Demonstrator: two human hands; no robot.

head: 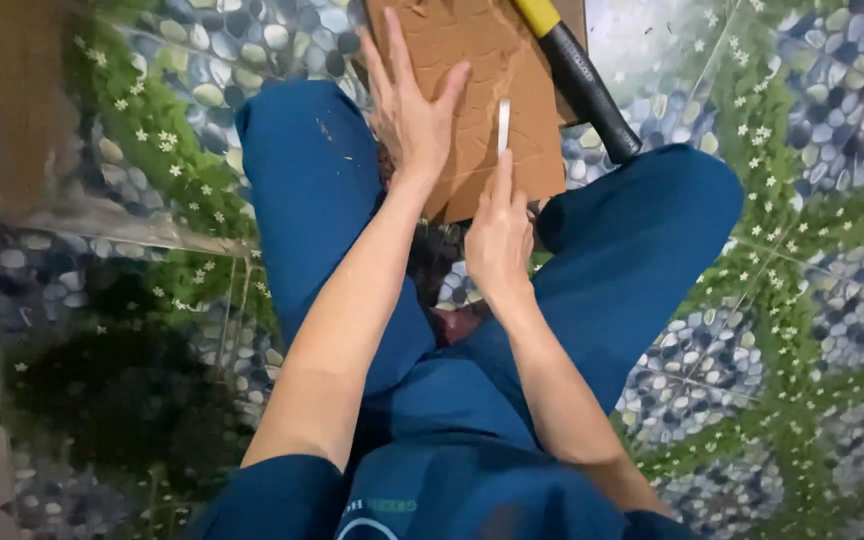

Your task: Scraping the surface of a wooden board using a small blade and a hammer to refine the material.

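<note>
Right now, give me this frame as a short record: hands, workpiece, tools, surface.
left hand: flat, palm down on the cardboard sheet
right hand: holds a slim white blade-like tool, tip on the cardboard; exact kind unclear
cardboard sheet: brown, scored with cut lines, lying by the knees
hammer: black handle with yellow band, lies beside the cardboard, untouched
floor mat: pebble-and-flower print
legs: crossed, blue trousers

A home floor (pebble-and-flower patterned mat (792, 200)), where someone sits cross-legged working.
</note>
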